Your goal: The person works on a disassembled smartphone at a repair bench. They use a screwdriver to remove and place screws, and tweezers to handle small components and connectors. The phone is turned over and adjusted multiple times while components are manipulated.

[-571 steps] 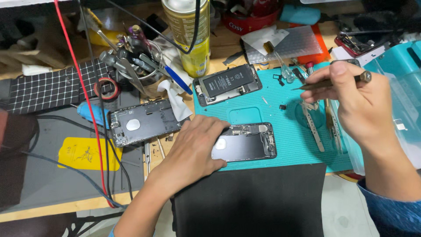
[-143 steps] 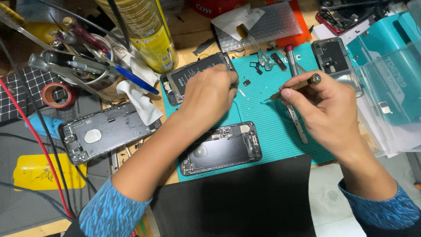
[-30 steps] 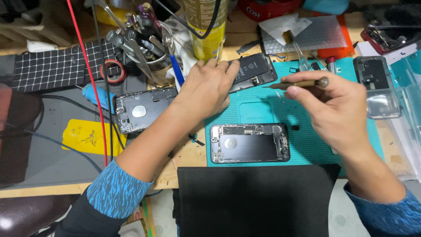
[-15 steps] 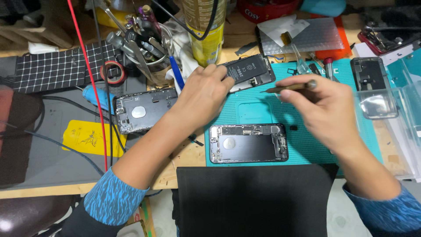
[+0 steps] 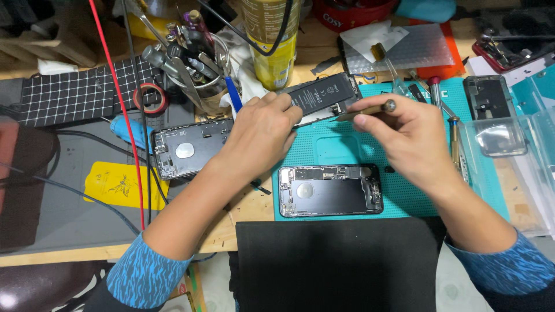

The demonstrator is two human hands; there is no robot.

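Head view: the left hand (image 5: 260, 130) lies palm down at the left edge of the teal perforated work mat (image 5: 416, 202), its fingers (image 5: 283, 104) pressed onto the near end of a flat black rectangular phone battery (image 5: 324, 95) that sits tilted at the mat's top edge. The right hand (image 5: 404, 136) pinches a thin metal-handled tool (image 5: 370, 110) between thumb and forefinger, its tip aimed at the battery's right end. Below both hands, an open dark phone housing (image 5: 329, 189) lies flat on the mat. A second grey phone housing (image 5: 188, 147) rests on the wooden desk (image 5: 248, 211), just left of the left wrist. Behind it stands a cup of assorted hand tools (image 5: 191, 58), and beside that a yellow spray can (image 5: 274, 40).
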